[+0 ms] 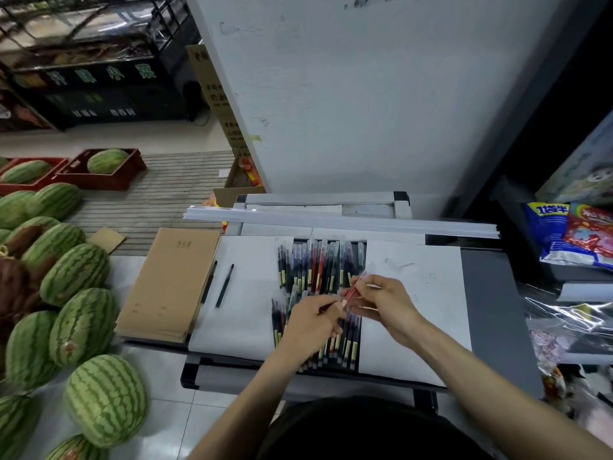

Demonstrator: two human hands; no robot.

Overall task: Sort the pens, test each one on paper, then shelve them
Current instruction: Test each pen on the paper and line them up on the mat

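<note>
Two hands: the left hand (311, 322) and right hand (386, 303) are close together over the pen pile, and both pinch one red pen (356, 288).
Red pen: tilted, its far end pointing up and to the right, held clear of the paper.
Pen pile (318, 263): many capped pens of mixed colours lie side by side in two rows on a dark strip between the sheets.
Paper: a left sheet (242, 293) and a right sheet (418, 293), both white, flat on the grey worktop (491, 293).
Loose pens: two black pens (225, 285) lie on the left sheet's edge, just beside a stack of brown notebooks (172, 283).
Floor, left: striped watermelons (106, 400).
Shelf, right: snack bags (570, 234).
</note>
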